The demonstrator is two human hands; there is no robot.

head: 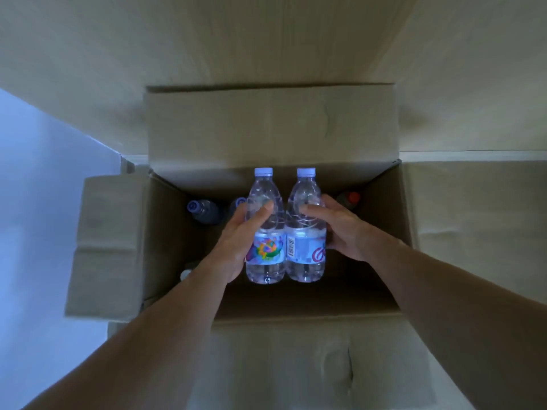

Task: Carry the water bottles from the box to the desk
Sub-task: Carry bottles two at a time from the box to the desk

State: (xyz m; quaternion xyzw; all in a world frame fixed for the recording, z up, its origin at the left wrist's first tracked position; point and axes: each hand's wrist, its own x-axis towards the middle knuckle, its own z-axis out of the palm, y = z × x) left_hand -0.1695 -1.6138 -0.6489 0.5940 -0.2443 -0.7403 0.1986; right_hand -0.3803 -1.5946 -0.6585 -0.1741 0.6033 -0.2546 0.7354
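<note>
Box (296, 303): a big brown cardboard box with its 4 flaps folded out. It is open at the top, and it is dark inside.
Left hand (236, 250): it wraps around the left bottle, with the thumb across the front and the fingers curled behind.
Right hand (340, 229): it wraps around the right bottle the same way, from the right side.
Left bottle (265, 229): clear, full of water, with a pale cap and a bright label. It is held over the middle of the box and touches the other bottle.
Right bottle (306, 226): clear, with a pale cap and a label with a barcode. It is held side by side with the left one.
Bottles left inside: a dark bottle with a blue cap (204, 211) stands in the far left corner of the box, and another blue cap peeks out behind the left hand. A bottle with a red cap (350, 199) is in the far right corner. A white cap (186, 273) shows by the left wall.
Desk: it is not in the picture.
Step, I think: lifting 2 bottles out to carry them.
What could go wrong: a smooth bottle may slip from 1 hand and fall back in. The bottles could also bump a box wall or flap on the way out.
</note>
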